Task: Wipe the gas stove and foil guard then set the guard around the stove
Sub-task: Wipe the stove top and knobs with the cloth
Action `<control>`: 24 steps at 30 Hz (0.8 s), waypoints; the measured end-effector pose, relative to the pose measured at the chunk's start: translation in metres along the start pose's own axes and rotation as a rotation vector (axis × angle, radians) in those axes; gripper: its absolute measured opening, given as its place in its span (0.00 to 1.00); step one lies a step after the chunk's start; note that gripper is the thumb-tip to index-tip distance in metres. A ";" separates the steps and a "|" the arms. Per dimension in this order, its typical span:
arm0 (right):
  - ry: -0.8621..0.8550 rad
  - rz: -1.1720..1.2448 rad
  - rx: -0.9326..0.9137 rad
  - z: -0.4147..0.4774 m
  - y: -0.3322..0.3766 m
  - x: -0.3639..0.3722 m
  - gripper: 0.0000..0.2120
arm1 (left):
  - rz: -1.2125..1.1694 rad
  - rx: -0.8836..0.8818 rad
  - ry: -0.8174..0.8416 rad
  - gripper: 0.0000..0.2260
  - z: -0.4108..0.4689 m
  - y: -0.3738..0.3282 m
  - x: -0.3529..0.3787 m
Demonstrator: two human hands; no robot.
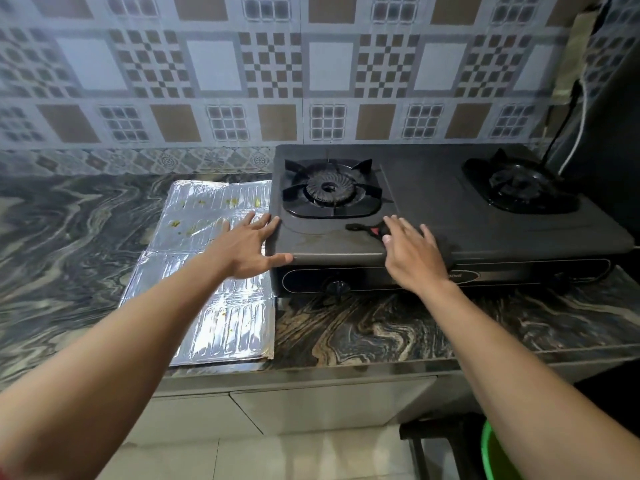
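Observation:
A black two-burner gas stove point(433, 202) stands on the marbled counter against the tiled wall. The silver foil guard point(194, 220) lies flat on the counter just left of the stove, with yellow food stains on its far panels. My left hand point(246, 247) rests with fingers spread on the stove's front-left corner, partly over the guard. My right hand point(412, 254) lies flat on a dark cloth point(363, 229) on the stove top's front edge, between the two burners. Most of the cloth is hidden under that hand.
The left burner point(330, 188) and right burner point(519, 185) have pan supports in place. A knob point(337, 288) sticks out from the stove's front. Cables point(568, 126) hang beside a dark appliance point(609, 133) at the right. A green bucket point(491, 455) stands on the floor.

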State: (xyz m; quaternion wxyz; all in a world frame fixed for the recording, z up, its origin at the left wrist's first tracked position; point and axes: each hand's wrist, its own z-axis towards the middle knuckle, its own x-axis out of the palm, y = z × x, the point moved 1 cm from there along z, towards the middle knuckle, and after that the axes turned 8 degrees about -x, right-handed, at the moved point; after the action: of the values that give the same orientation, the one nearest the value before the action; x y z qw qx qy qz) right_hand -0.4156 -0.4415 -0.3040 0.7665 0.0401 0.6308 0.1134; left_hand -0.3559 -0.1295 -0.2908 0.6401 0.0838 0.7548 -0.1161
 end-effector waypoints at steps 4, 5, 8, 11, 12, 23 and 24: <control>-0.007 0.015 -0.063 0.009 0.050 0.014 0.23 | -0.014 0.014 0.011 0.49 0.003 0.004 0.000; -0.006 0.014 -0.078 0.011 0.060 0.017 0.23 | -0.017 0.017 0.012 0.48 0.004 0.004 -0.001; -0.006 0.009 -0.115 0.018 0.088 0.024 0.23 | -0.033 0.025 0.015 0.47 0.006 0.006 -0.004; 0.002 0.031 -0.175 0.022 0.102 0.026 0.23 | -0.050 0.034 0.015 0.52 0.008 0.007 -0.004; 0.007 0.042 -0.194 0.022 0.101 0.025 0.22 | -0.055 0.038 0.009 0.53 0.009 0.008 -0.003; -0.005 0.039 -0.153 -0.005 0.030 0.005 0.21 | -0.102 0.094 -0.008 0.55 0.013 0.017 -0.002; -0.011 0.044 -0.127 -0.006 0.026 0.004 0.21 | -0.102 0.098 -0.002 0.55 0.013 0.019 -0.003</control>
State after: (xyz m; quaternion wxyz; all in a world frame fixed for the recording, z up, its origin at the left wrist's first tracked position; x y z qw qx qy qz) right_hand -0.4242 -0.4162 -0.3035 0.7684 0.0058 0.6171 0.1695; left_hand -0.3377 -0.1146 -0.2914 0.6292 0.0763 0.7510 -0.1852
